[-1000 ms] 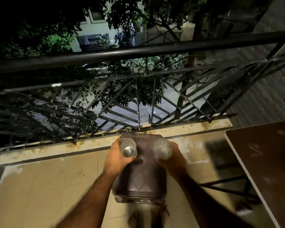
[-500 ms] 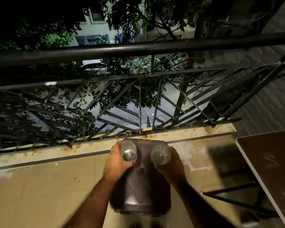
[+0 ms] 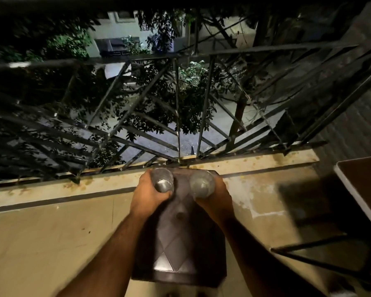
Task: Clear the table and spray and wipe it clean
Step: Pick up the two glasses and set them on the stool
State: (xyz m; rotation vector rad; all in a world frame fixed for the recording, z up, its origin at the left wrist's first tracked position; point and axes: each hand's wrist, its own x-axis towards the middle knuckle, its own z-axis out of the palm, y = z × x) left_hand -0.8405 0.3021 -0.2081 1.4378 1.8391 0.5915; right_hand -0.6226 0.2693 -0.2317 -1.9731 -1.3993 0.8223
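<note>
My left hand [image 3: 147, 190] grips a clear glass [image 3: 162, 180] and my right hand [image 3: 215, 199] grips a second clear glass [image 3: 201, 183]. Both glasses are held over the far end of a dark plastic stool [image 3: 181, 239] with a diamond pattern on its seat. Whether the glasses touch the seat I cannot tell. The brown table [image 3: 366, 185] shows only as a corner at the right edge, and its top is mostly out of view.
A black metal railing [image 3: 176, 116] runs across the balcony just beyond the stool, above a stained ledge [image 3: 255, 161]. The tiled floor [image 3: 51, 243] spreads to the left. The table's dark frame bars [image 3: 321, 251] cross the floor at the right.
The view has tilted down and shifted left, so the table slid further toward the right edge. Both hands keep their glasses over the stool and have lowered slightly toward it.
</note>
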